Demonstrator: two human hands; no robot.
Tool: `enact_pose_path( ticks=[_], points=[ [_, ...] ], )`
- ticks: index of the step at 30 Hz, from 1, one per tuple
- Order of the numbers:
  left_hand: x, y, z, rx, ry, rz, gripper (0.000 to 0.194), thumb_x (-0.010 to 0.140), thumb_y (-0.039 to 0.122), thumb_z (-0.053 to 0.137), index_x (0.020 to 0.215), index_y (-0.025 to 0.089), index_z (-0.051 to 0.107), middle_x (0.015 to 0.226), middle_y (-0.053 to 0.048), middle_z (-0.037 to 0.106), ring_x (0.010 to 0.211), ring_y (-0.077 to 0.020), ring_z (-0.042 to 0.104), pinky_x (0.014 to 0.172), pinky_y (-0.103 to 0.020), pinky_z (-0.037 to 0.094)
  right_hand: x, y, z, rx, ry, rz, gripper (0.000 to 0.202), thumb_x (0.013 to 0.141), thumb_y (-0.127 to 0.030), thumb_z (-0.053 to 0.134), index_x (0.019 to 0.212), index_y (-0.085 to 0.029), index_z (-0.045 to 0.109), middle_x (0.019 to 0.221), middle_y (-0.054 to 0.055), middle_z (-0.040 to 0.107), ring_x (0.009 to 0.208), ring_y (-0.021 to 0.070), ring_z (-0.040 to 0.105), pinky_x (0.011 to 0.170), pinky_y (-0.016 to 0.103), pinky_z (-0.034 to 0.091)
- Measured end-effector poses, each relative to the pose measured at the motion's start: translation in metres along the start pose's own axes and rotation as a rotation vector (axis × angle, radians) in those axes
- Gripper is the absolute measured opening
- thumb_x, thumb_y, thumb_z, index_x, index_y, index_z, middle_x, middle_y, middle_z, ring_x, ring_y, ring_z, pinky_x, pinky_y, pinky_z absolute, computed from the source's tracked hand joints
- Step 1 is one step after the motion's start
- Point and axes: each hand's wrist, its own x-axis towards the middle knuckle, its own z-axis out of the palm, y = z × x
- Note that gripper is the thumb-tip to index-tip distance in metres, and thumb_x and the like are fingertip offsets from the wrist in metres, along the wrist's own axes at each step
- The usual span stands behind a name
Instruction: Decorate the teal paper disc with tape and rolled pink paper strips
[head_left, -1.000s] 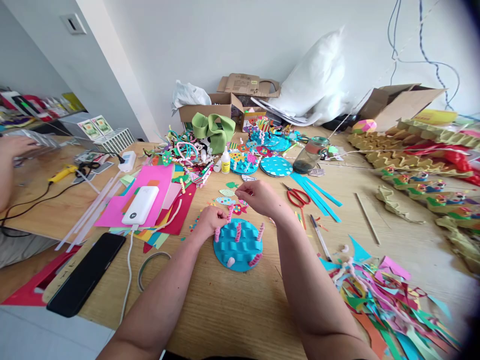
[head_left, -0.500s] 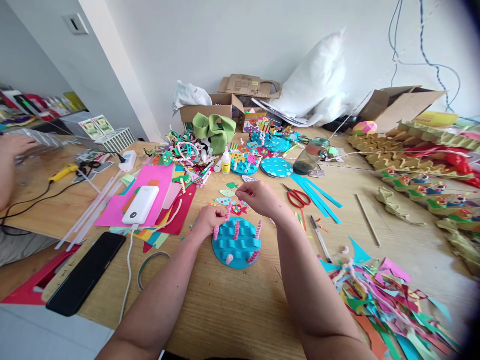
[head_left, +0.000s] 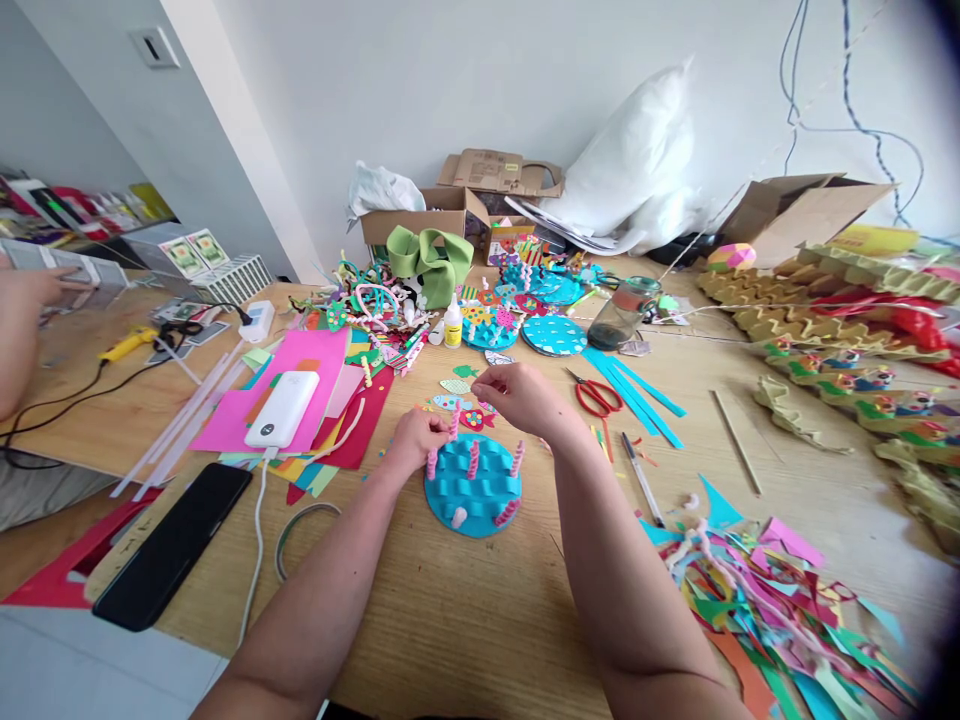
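Observation:
A round blue disc (head_left: 480, 527) with rows of wavy blue paper strips lies on the table before me. Several pink twisted pieces, like coiled pipe cleaner, stand or lie on it. My left hand (head_left: 417, 442) is at its back left edge, fingers pinched on an upright pink twisted piece (head_left: 454, 420). Over the far side of the disc hovers my right hand (head_left: 521, 397), thumb and fingers pressed together. Whatever it may hold is too small to make out. Just beyond are paper fish cutouts (head_left: 475, 419), partly behind my hands.
Red scissors (head_left: 598, 397), blue strips (head_left: 634, 395) and a pen (head_left: 642, 480) lie right. Paper scraps (head_left: 780, 600) fill the front right. A power bank (head_left: 282, 410) and phone (head_left: 174, 548) lie left. Behind stand a glue bottle (head_left: 452, 326) and glass jar (head_left: 622, 318). Another person's hand (head_left: 45, 285) shows far left.
My hands stay almost in place; the pink piece in my left hand has shifted very slightly left. At far left, the other person's hand and the grey-white object have moved.

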Motion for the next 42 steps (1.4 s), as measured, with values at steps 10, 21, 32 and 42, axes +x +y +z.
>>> enact_pose_path(
  ticks=[10,21,32,42],
  points=[
    [0.001,0.002,-0.001,0.033,0.001,0.009,0.009,0.067,0.022,0.069,0.061,0.015,0.071,0.059,0.0,0.067,0.059,-0.0119,0.057,0.055,-0.021,0.038,0.0,-0.001,0.0,-0.015,-0.001,0.007,0.02,0.081,-0.026,0.054,0.078,-0.015,0.071,0.068,0.003,0.067,0.061,0.012,0.056,0.054,0.022,0.034],
    [0.002,-0.003,0.002,0.032,0.007,0.009,0.013,0.065,0.026,0.066,0.059,0.015,0.07,0.056,0.001,0.065,0.054,-0.0119,0.055,0.053,-0.022,0.035,0.003,-0.002,0.005,-0.018,-0.036,-0.005,0.017,0.08,-0.02,0.055,0.08,-0.016,0.071,0.073,0.004,0.071,0.064,0.0134,0.061,0.057,0.021,0.039],
    [0.006,-0.009,0.004,0.038,-0.042,0.011,0.015,0.065,0.024,0.063,0.054,0.014,0.067,0.049,0.003,0.057,0.05,-0.0101,0.048,0.05,-0.021,0.032,0.005,-0.01,0.023,-0.135,-0.099,-0.02,0.02,0.079,-0.018,0.061,0.095,-0.019,0.073,0.087,0.005,0.074,0.078,0.0164,0.066,0.068,0.022,0.045],
    [0.005,-0.006,0.001,0.024,-0.082,-0.005,0.014,0.066,0.024,0.061,0.063,0.014,0.071,0.056,0.0,0.066,0.054,-0.012,0.054,0.052,-0.021,0.037,0.007,-0.017,0.03,-0.256,-0.162,-0.046,0.02,0.078,-0.013,0.055,0.084,-0.018,0.074,0.086,0.007,0.074,0.081,0.0172,0.066,0.069,0.022,0.044]
  ],
)
